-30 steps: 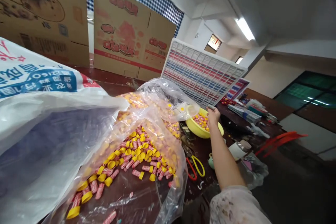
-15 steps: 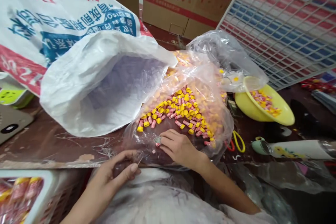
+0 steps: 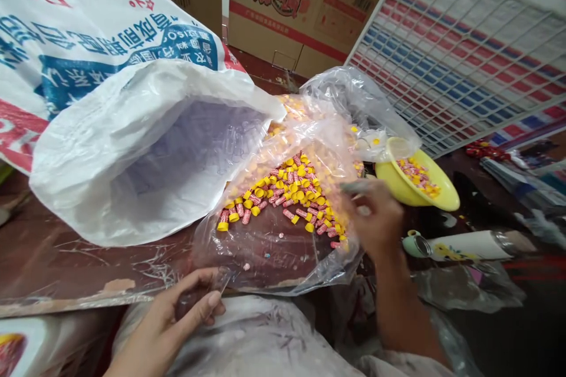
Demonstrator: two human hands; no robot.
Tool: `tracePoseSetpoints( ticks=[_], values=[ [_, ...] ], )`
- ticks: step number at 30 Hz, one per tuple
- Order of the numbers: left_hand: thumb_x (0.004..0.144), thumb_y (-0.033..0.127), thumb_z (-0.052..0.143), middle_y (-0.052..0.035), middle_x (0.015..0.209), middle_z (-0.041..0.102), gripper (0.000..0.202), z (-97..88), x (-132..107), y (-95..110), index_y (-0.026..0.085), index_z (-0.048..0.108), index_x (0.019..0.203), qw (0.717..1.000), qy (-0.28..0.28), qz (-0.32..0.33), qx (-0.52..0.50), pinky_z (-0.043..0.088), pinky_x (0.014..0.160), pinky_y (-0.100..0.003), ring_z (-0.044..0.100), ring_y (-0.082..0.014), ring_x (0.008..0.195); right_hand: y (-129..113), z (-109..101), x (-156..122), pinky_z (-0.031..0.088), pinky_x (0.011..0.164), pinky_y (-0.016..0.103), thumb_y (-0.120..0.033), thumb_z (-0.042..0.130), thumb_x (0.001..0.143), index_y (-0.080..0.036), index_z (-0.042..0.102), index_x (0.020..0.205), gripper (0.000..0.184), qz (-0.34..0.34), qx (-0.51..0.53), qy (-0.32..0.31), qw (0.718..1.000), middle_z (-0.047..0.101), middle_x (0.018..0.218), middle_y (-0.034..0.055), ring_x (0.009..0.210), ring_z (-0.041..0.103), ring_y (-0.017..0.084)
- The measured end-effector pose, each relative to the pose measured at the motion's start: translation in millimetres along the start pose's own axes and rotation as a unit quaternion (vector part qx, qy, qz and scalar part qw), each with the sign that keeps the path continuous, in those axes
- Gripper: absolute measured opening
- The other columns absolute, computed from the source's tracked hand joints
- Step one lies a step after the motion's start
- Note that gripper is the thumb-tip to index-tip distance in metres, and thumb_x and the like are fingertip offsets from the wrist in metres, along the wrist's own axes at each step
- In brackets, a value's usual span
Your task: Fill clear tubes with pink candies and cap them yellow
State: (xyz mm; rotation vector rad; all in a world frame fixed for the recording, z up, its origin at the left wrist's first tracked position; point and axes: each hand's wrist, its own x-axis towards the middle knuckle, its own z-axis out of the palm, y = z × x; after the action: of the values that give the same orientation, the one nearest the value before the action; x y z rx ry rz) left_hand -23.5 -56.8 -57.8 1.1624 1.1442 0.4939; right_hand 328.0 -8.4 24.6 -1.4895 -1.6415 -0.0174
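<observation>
A clear plastic bag (image 3: 269,247) lies open on the brown table, holding a heap of small pink tubes with yellow caps (image 3: 287,194). My left hand (image 3: 186,312) pinches the bag's near edge at the table's front. My right hand (image 3: 375,218) is blurred by motion, raised at the bag's right side between the heap and a yellow bowl (image 3: 398,182). It appears closed on a small grey piece, which I cannot name. The bowl holds more of the pink and yellow pieces.
A big white woven sack (image 3: 132,147) with red and blue print lies open at the left. A white gridded tray (image 3: 455,53) leans at the back right, with cardboard boxes (image 3: 287,6) behind. A printed tube (image 3: 469,244) lies right of the bag.
My right hand has lifted off the bag's near part and swung right toward the yellow bowl. A second ago it was stretched out at the bowl. My left hand stays on the bag's edge.
</observation>
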Motion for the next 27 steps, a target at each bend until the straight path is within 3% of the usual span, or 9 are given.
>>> tracePoseSetpoints(
  ticks=[2, 4, 6, 9, 11, 14, 15, 18, 27],
  values=[
    [0.084, 0.059, 0.066, -0.0029, 0.081, 0.074, 0.049, 4.9, 0.4, 2.0, 0.021, 0.068, 0.115, 1.000, -0.002, -0.002, -0.016, 0.055, 0.071, -0.026, 0.068, -0.0223, 0.081, 13.4, -19.4, 24.6, 0.046, 0.050, 0.023, -0.034, 0.072, 0.086, -0.021, 0.067, 0.095, 0.016, 0.125, 0.160, -0.028, 0.979, 0.061, 0.076, -0.0006, 0.057, 0.052, 0.013],
    [0.084, 0.060, 0.066, -0.0033, 0.079, 0.073, 0.051, 11.7, -0.1, 2.7, 0.020, 0.068, 0.115, 0.999, 0.001, -0.003, -0.042, 0.055, 0.069, -0.027, 0.067, -0.0220, 0.079, 19.1, -16.7, 33.6, 0.036, 0.043, 0.019, -0.039, 0.071, 0.084, -0.020, 0.065, 0.092, 0.022, 0.222, 0.306, -0.109, 0.919, 0.060, 0.075, -0.0004, 0.055, 0.048, 0.011],
    [0.084, 0.059, 0.067, -0.0031, 0.077, 0.073, 0.051, 18.5, -1.2, 2.7, 0.019, 0.068, 0.115, 0.997, 0.016, -0.002, -0.071, 0.055, 0.068, -0.026, 0.067, -0.0213, 0.076, 15.8, 5.5, 24.8, 0.028, 0.039, 0.017, -0.047, 0.066, 0.086, -0.020, 0.061, 0.084, 0.028, 0.280, 0.373, -0.199, 0.862, 0.060, 0.077, 0.0012, 0.056, 0.048, 0.011],
    [0.082, 0.056, 0.070, -0.0029, 0.075, 0.072, 0.049, 24.4, -3.4, 3.6, 0.018, 0.070, 0.112, 0.993, 0.043, -0.005, -0.109, 0.054, 0.065, -0.026, 0.066, -0.0202, 0.073, 0.3, 54.4, -8.0, 0.020, 0.038, 0.018, -0.056, 0.054, 0.094, -0.019, 0.059, 0.080, 0.040, 0.306, 0.366, -0.317, 0.820, 0.053, 0.066, -0.0017, 0.049, 0.041, 0.009],
    [0.080, 0.056, 0.072, -0.0030, 0.074, 0.072, 0.048, 24.4, -5.0, 5.0, 0.017, 0.071, 0.108, 0.992, 0.051, -0.006, -0.119, 0.053, 0.063, -0.026, 0.065, -0.0195, 0.070, -13.4, 84.5, -28.9, 0.027, 0.041, 0.019, -0.052, 0.056, 0.094, -0.019, 0.060, 0.081, 0.037, 0.285, 0.342, -0.341, 0.828, 0.050, 0.063, -0.0032, 0.049, 0.041, 0.010],
    [0.078, 0.057, 0.073, -0.0024, 0.071, 0.071, 0.048, 21.5, -7.0, 7.9, 0.017, 0.072, 0.105, 0.992, 0.055, -0.011, -0.110, 0.053, 0.062, -0.026, 0.064, -0.0191, 0.068, -33.9, 117.2, -45.2, 0.043, 0.062, 0.023, -0.032, 0.061, 0.097, -0.018, 0.063, 0.091, 0.015, 0.113, 0.125, -0.334, 0.927, 0.062, 0.082, 0.0018, 0.070, 0.057, 0.014],
    [0.078, 0.058, 0.073, -0.0020, 0.070, 0.070, 0.049, 20.7, -7.6, 8.9, 0.017, 0.072, 0.105, 0.993, 0.059, -0.014, -0.105, 0.053, 0.062, -0.026, 0.064, -0.0190, 0.068, -39.3, 124.8, -46.8, 0.045, 0.068, 0.024, -0.026, 0.061, 0.098, -0.019, 0.064, 0.097, 0.008, 0.040, 0.024, -0.340, 0.939, 0.064, 0.092, 0.0039, 0.078, 0.061, 0.016],
    [0.075, 0.061, 0.074, -0.0013, 0.070, 0.070, 0.052, 20.2, -8.8, 11.4, 0.018, 0.072, 0.104, 0.991, 0.077, -0.024, -0.103, 0.053, 0.062, -0.027, 0.063, -0.0188, 0.066, -48.0, 139.7, -47.2, 0.048, 0.071, 0.026, -0.024, 0.059, 0.101, -0.020, 0.063, 0.109, 0.010, -0.075, -0.166, -0.391, 0.902, 0.065, 0.104, 0.0063, 0.087, 0.066, 0.018],
    [0.068, 0.069, 0.076, -0.0037, 0.080, 0.075, 0.060, 22.8, -7.1, 9.7, 0.020, 0.074, 0.102, 0.987, 0.097, -0.048, -0.118, 0.056, 0.064, -0.029, 0.066, -0.0200, 0.067, -38.4, 131.5, -48.8, 0.052, 0.072, 0.029, -0.034, 0.062, 0.101, -0.020, 0.059, 0.116, 0.021, -0.069, -0.220, -0.394, 0.890, 0.065, 0.108, 0.0064, 0.091, 0.068, 0.021]
  ],
)
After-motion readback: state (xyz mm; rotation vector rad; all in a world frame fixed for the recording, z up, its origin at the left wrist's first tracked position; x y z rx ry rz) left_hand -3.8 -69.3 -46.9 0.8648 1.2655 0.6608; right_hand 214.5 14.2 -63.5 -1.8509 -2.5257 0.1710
